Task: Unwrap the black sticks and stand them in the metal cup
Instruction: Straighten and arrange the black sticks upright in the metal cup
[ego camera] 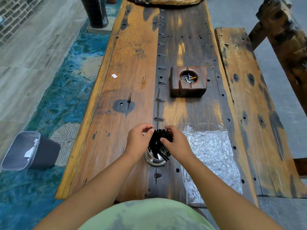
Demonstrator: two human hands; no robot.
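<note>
Head view: on the wooden bench (129, 67) lies crinkled wrap (214, 150); beside it the metal cup (153, 161) holds the black sticks (160, 138). Left hand (138, 141) and right hand (177, 143) each grip the bundle's top. Light, stiff and slippery, the sticks likely handle best gathered together near the top.

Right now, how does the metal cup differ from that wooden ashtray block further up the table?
The metal cup is round, shiny and near the person; the wooden ashtray is a square brown block farther up the table. The cup holds upright black sticks, gripped by the left hand and right hand; the ashtray holds cigarette butts, untouched. Both stand on the table's dark middle plank.
</note>
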